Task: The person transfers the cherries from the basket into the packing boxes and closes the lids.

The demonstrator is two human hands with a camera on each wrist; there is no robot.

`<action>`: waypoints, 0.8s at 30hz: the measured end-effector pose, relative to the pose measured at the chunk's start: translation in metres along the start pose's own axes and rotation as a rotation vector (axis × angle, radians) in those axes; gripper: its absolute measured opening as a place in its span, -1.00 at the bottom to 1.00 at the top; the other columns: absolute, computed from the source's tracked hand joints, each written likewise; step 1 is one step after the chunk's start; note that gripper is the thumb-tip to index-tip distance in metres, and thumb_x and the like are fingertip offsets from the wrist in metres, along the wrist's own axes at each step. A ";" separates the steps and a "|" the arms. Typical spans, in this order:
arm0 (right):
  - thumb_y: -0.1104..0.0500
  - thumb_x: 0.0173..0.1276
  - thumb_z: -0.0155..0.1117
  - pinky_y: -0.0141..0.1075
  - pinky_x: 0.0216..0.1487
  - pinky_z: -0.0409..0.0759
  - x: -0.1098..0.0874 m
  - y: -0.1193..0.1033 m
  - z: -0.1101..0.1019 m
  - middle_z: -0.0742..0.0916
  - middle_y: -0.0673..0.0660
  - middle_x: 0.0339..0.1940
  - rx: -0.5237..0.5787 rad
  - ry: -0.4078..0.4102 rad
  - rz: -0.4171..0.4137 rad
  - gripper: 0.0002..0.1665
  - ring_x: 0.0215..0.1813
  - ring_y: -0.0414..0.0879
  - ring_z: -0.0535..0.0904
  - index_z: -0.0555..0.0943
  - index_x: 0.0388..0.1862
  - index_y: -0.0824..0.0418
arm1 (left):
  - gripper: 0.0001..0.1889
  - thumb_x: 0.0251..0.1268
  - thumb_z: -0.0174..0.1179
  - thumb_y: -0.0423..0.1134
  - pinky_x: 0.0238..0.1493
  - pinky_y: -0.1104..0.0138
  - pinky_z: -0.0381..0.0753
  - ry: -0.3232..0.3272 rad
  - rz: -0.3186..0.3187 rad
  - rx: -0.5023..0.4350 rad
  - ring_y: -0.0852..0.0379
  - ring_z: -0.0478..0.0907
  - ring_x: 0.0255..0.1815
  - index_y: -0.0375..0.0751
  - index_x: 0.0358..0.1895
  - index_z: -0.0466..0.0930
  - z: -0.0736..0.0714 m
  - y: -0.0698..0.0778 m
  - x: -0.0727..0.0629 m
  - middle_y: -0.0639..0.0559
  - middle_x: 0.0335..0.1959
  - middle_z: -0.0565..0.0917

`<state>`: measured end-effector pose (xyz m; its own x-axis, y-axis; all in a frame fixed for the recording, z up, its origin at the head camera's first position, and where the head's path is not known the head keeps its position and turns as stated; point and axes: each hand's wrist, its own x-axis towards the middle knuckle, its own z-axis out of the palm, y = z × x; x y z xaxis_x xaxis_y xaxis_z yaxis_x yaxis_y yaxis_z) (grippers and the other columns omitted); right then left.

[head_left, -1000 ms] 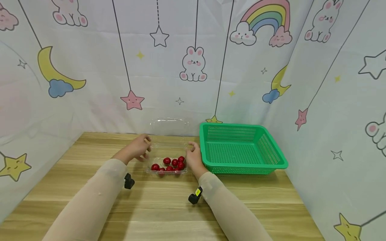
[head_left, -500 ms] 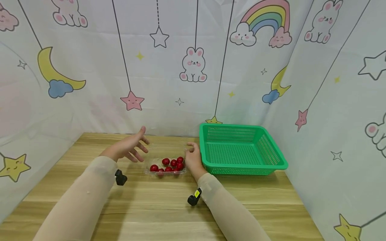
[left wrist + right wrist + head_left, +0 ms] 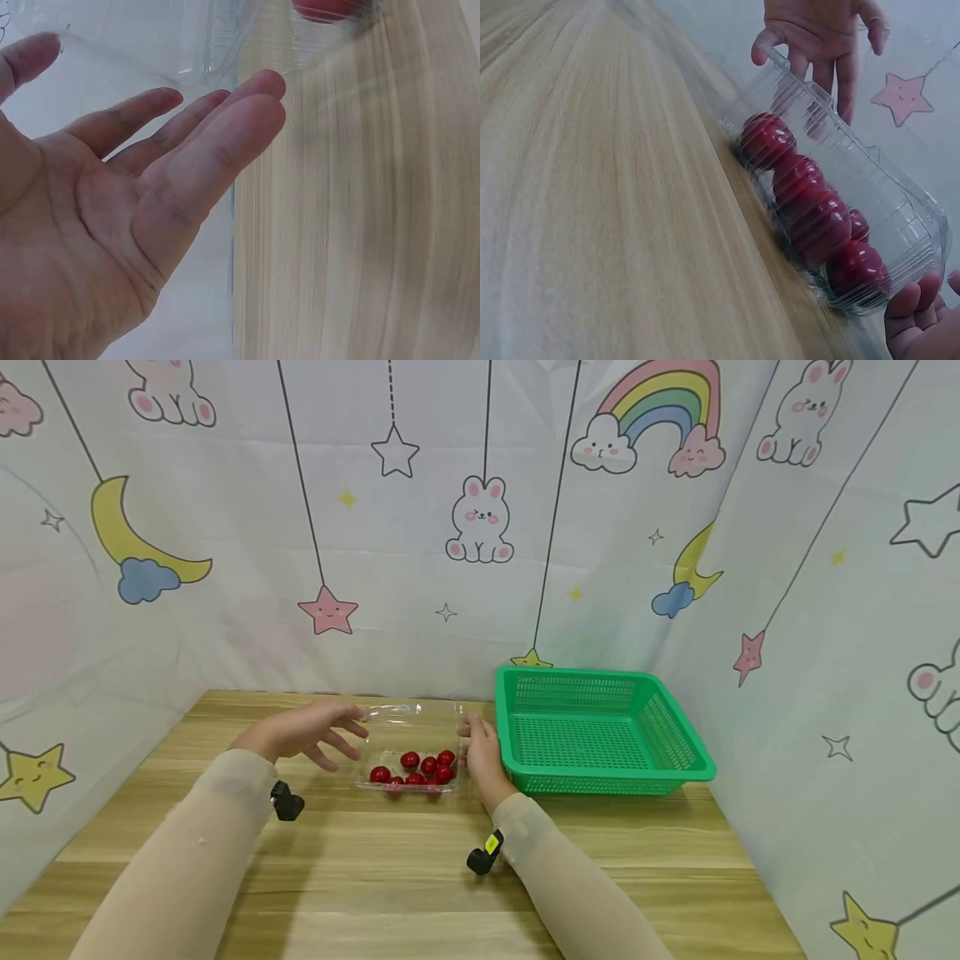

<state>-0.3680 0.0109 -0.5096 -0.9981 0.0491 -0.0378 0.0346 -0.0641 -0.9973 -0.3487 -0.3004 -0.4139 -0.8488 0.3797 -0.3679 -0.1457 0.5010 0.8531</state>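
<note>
In the head view, a clear plastic clamshell box (image 3: pixel 415 731) stands on the table with several dark red cherries (image 3: pixel 415 779) in its base. Its lid is raised at the back and leans forward over them. My left hand (image 3: pixel 307 732) is beside the box's left side, fingers spread and holding nothing; in the left wrist view its palm (image 3: pixel 112 195) shows, fingertips close to the clear plastic. At the right side of the box is my right hand (image 3: pixel 483 756), fingers loosely bent against or very near its edge. The right wrist view shows those fingertips (image 3: pixel 904 304) by the box's corner.
A green plastic basket (image 3: pixel 607 782) stands just right of my right hand, its slotted bottom showing. The wooden table (image 3: pixel 390 877) meets a patterned cloth backdrop (image 3: pixel 420 577) behind the box and along the sides.
The box's lid has come lower and tilted forward. My left hand has moved left, away from the box, with its fingers spreading. The right hand has stayed about where it was.
</note>
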 end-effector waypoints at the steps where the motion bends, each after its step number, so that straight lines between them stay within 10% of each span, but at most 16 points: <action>1: -0.11 0.94 -0.11 -0.41 -0.39 0.57 0.000 -0.001 0.000 0.71 0.21 0.18 0.000 -0.002 0.005 -0.41 -0.39 -0.18 0.49 0.61 0.43 0.30 | -0.20 0.87 -0.07 0.18 0.22 -0.13 0.88 -0.011 0.004 0.008 -0.32 0.70 0.51 -0.31 0.82 0.11 0.000 -0.001 -0.002 -0.43 0.79 0.31; 8: 0.02 0.80 0.07 -0.39 -0.30 0.57 -0.001 -0.002 -0.002 0.63 0.07 -0.12 0.068 -0.045 0.030 -0.43 -0.35 -0.18 0.47 0.58 0.54 0.36 | -0.11 0.76 0.15 -0.04 0.23 -0.10 0.89 -0.078 -0.025 0.045 -0.31 0.65 0.56 -0.29 0.89 -0.07 0.001 -0.002 -0.006 -0.48 0.81 0.21; 16: 0.27 0.77 0.11 -0.42 -0.18 0.58 -0.003 0.001 -0.002 0.62 0.33 0.50 0.069 -0.051 0.014 -0.47 -0.05 -0.16 0.60 0.52 0.62 0.33 | 0.11 0.61 0.34 -0.20 0.14 -0.08 0.92 -0.088 -0.038 0.063 -0.19 0.79 0.29 -0.12 0.94 -0.29 0.007 -0.007 -0.004 -0.48 0.55 0.55; 24: 0.21 0.80 0.15 -0.27 0.08 0.72 -0.005 -0.001 -0.002 0.66 0.40 0.41 -0.017 -0.023 0.024 -0.41 0.14 0.06 0.72 0.44 0.68 0.40 | 0.18 0.60 0.32 -0.33 -0.06 0.01 0.94 -0.059 -0.059 0.035 -0.07 0.78 -0.15 0.06 0.94 -0.42 0.018 -0.010 0.004 -0.30 0.09 0.74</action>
<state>-0.3631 0.0130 -0.5091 -0.9978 0.0245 -0.0608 0.0596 -0.0477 -0.9971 -0.3413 -0.2896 -0.4307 -0.8078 0.3932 -0.4391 -0.1757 0.5505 0.8161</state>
